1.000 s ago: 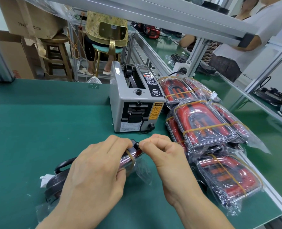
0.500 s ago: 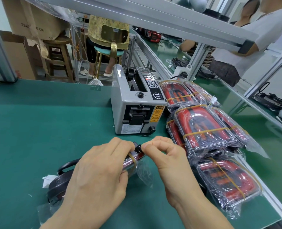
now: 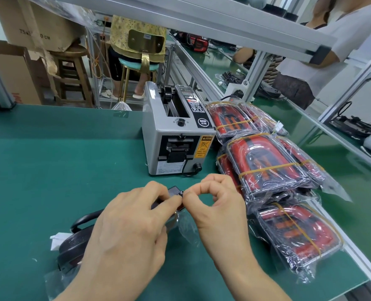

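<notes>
Bagged black unit (image 3: pixel 71 244): lying on green mat (image 3: pixel 49 170) just in front of tape dispenser (image 3: pixel 175 135), largely hidden under left hand (image 3: pixel 125 231), gripped at far end. Same corner pinched by right hand (image 3: pixel 215 205), thumb against forefinger, possibly on rubber band (image 3: pixel 175 216).

a green tabletop (image 3: pixel 49 161) fills the foreground. beyond its far edge stand a wooden stool (image 3: pixel 71 77) and stacked cardboard boxes (image 3: pixel 38 22); above it runs an aluminium frame rail (image 3: pixel 223 20).
</notes>
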Action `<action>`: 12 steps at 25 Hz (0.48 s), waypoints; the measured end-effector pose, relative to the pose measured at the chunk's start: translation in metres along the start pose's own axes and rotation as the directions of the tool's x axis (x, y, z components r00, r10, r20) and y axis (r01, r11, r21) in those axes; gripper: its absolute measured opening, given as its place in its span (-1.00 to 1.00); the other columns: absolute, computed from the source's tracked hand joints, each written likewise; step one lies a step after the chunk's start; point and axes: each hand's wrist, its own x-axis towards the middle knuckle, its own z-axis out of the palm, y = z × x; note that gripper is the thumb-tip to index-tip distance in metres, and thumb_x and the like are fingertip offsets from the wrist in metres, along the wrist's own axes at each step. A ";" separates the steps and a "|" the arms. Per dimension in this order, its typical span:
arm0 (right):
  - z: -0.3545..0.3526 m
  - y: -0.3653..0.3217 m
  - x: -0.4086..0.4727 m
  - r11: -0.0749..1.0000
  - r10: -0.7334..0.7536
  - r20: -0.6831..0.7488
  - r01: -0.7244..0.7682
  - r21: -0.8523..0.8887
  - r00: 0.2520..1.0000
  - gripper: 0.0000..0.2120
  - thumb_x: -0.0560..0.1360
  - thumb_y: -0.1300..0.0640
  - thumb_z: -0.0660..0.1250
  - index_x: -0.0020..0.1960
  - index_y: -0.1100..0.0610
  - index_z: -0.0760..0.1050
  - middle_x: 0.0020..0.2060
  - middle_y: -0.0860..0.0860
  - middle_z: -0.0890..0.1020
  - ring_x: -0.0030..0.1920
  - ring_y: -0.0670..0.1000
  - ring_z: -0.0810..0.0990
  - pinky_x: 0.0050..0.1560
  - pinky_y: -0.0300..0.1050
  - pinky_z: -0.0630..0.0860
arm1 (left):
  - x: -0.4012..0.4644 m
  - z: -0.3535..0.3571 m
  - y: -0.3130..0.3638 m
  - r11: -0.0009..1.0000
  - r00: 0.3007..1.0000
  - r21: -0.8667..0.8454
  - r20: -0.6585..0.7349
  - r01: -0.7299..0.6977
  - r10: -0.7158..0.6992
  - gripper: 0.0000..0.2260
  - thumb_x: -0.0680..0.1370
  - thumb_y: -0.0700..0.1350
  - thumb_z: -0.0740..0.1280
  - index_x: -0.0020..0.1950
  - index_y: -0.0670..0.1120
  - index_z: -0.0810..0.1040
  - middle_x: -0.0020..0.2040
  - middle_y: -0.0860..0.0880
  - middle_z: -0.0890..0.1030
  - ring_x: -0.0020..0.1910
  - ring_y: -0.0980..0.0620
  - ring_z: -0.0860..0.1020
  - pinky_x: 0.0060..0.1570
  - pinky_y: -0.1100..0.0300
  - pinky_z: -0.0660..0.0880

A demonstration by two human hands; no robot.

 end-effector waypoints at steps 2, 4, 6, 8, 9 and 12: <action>-0.006 0.004 0.002 1.000 -0.013 -0.091 0.014 0.014 0.996 -0.82 0.36 0.23 0.41 -0.17 -0.04 0.53 -0.08 -0.14 0.51 0.01 -0.23 0.47 -0.01 -0.43 0.31 | 0.000 0.001 -0.001 1.000 1.000 0.013 -0.013 -0.017 0.017 -0.51 0.12 -0.32 0.50 0.01 -0.02 0.68 -0.14 0.03 0.59 -0.23 0.00 0.30 -0.20 0.14 0.25; -0.009 0.007 0.006 0.991 0.007 -0.104 0.007 0.131 0.995 -0.80 0.40 0.17 0.40 -0.05 -0.06 0.49 -0.06 -0.15 0.53 0.02 -0.20 0.48 0.04 -0.31 0.36 | -0.001 0.001 -0.002 0.999 0.999 0.020 -0.043 -0.032 0.032 -0.60 0.21 -0.27 0.39 0.01 -0.01 0.68 -0.13 0.04 0.59 -0.23 -0.02 0.31 -0.21 0.14 0.24; -0.004 0.006 0.006 0.994 0.000 0.055 -0.006 0.111 0.998 -0.86 0.40 0.06 0.42 -0.06 -0.01 0.52 -0.10 -0.13 0.59 -0.01 -0.17 0.53 0.02 -0.31 0.41 | -0.001 0.003 -0.002 0.999 0.996 0.016 -0.081 -0.041 0.043 -0.65 0.30 -0.21 0.24 -0.01 -0.01 0.68 -0.11 0.05 0.60 -0.22 -0.01 0.33 -0.20 0.17 0.26; 0.001 0.007 0.006 0.989 0.048 0.189 -0.073 0.126 0.981 -0.96 0.43 0.14 0.42 -0.15 0.08 0.56 -0.23 -0.08 0.64 -0.18 -0.15 0.58 -0.08 -0.27 0.46 | -0.003 0.004 -0.002 0.999 0.994 0.004 -0.099 -0.045 0.045 -0.68 0.33 -0.17 0.20 -0.05 -0.01 0.66 -0.10 0.06 0.60 -0.20 0.02 0.37 -0.18 0.20 0.30; 0.000 0.010 0.007 0.985 0.066 0.193 -0.096 0.146 0.979 -0.95 0.44 0.19 0.38 -0.20 0.10 0.57 -0.30 -0.08 0.63 -0.26 -0.16 0.56 -0.13 -0.26 0.46 | -0.003 0.004 -0.002 0.999 0.993 -0.004 -0.105 -0.046 0.046 -0.70 0.31 -0.18 0.21 -0.06 -0.01 0.65 -0.09 0.07 0.60 -0.20 0.03 0.38 -0.18 0.21 0.31; -0.009 0.016 0.015 0.964 0.112 0.101 -0.133 0.229 0.989 -0.87 0.48 0.22 0.32 -0.22 0.08 0.58 -0.31 -0.10 0.63 -0.29 -0.20 0.54 -0.13 -0.26 0.43 | -0.005 0.004 -0.003 0.999 0.994 0.013 -0.101 -0.049 0.050 -0.66 0.25 -0.22 0.30 0.00 -0.01 0.55 -0.06 0.06 0.59 -0.18 0.03 0.40 -0.16 0.22 0.33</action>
